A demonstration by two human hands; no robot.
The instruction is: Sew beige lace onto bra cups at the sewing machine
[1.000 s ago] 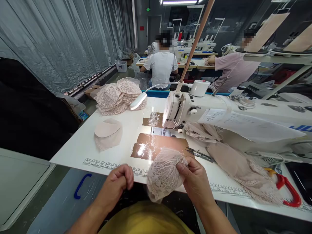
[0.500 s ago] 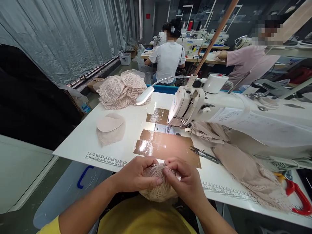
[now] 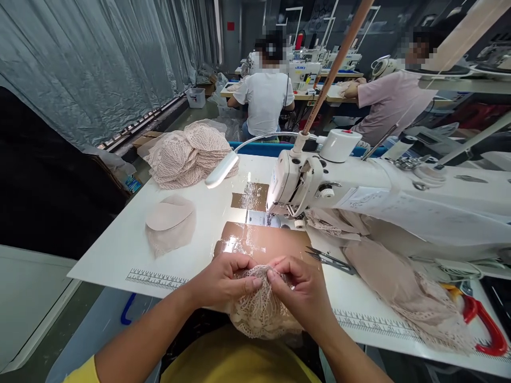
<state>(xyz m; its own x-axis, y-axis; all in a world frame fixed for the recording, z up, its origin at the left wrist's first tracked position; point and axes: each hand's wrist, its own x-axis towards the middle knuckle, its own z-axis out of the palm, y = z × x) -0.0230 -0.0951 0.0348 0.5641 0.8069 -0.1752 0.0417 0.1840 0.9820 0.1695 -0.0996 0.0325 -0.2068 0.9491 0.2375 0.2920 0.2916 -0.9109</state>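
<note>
A beige lace piece (image 3: 263,308), domed like a bra cup, is held at the table's front edge. My left hand (image 3: 227,279) pinches its upper rim from the left, thumb on the lace. My right hand (image 3: 299,287) pinches the same rim from the right, its fingertips close to the left ones. The lace hangs below both hands, over my lap. Just beyond them lies brown tape (image 3: 263,239) on the table, in front of the sewing machine (image 3: 295,181). Thread snips (image 3: 331,259) rest right of the tape.
A stack of lace pieces (image 3: 187,154) sits at the back left, with a sheer beige piece (image 3: 171,226) nearer. Beige fabric (image 3: 399,287) lies at right, beside red-handled scissors (image 3: 485,324). A lamp (image 3: 222,170) reaches over the table. Two people work at machines behind.
My view has shifted slightly, so the table and machine sit a little farther left and lower. Both hands still pinch the lace, which hangs somewhat more spread below them.
</note>
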